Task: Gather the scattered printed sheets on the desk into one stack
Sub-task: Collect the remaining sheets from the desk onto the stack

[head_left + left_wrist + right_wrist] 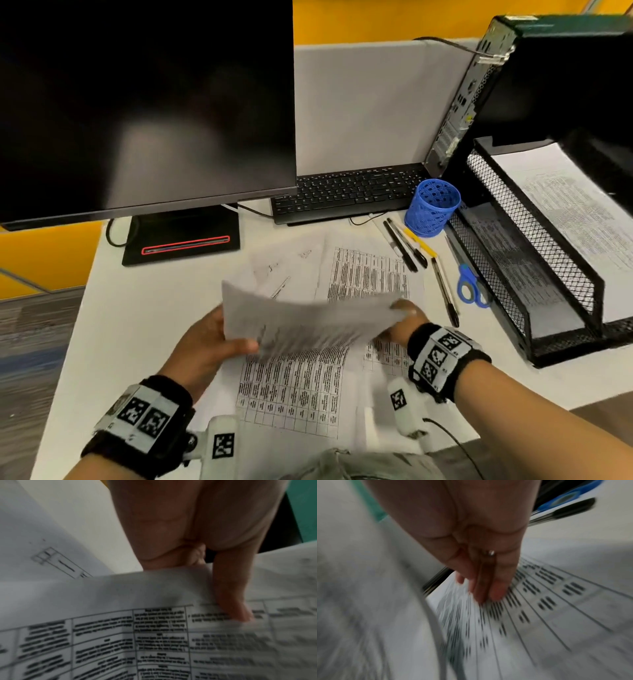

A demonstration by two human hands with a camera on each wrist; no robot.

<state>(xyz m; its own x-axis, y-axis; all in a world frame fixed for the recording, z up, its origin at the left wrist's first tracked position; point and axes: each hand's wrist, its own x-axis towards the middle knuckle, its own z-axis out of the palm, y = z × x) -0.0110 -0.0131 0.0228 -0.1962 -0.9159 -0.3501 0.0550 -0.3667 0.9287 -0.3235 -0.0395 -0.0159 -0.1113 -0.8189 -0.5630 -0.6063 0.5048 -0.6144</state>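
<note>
A printed sheet with a text table hangs bowed and blurred above the desk, between my two hands. My left hand grips its left end; in the left wrist view its thumb lies on top of that sheet. My right hand pinches the right corner. In the right wrist view its fingers are straight against printed paper. Beneath lie more sheets: a table sheet near me, another farther off, and a line-drawing sheet.
On the white desk, a monitor stands at the back left with a keyboard behind the papers. On the right are a blue pen cup, several pens, blue scissors and a black mesh tray holding paper.
</note>
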